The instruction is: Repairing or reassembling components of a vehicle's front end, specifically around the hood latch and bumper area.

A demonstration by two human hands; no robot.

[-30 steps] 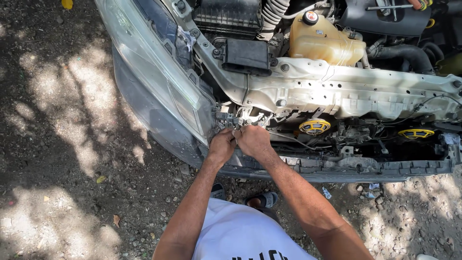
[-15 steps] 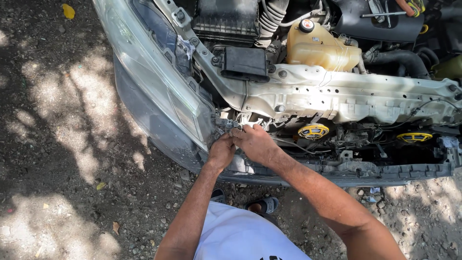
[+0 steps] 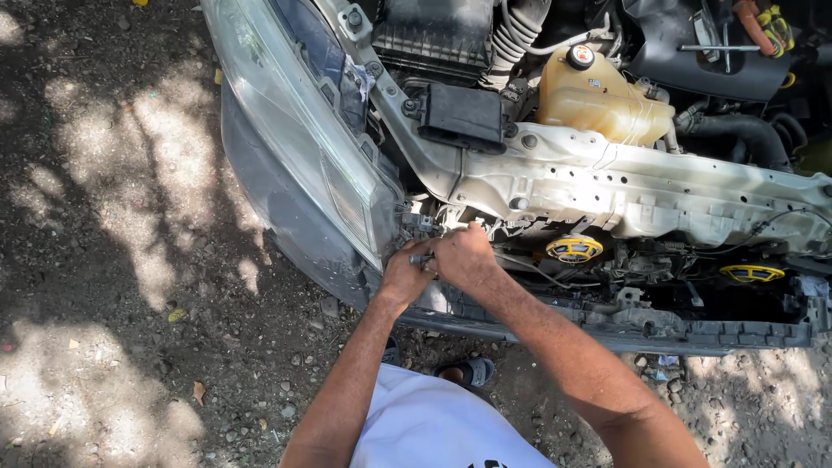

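Both hands meet just beside the headlight [image 3: 295, 147]: left hand [image 3: 406, 276] and right hand [image 3: 464, 256] grip closed around a small metal tool [image 3: 422, 258].

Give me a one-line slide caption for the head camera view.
Both hands, left and right, work close together at the inner corner of a car's headlight, below the pale front crossmember, over dirt ground.

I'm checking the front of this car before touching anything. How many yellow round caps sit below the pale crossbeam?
2. One yellow cap sits just right of the hands, under the crossbeam. The other cap is farther right, near the bumper's end. More may be hidden in the shadows.
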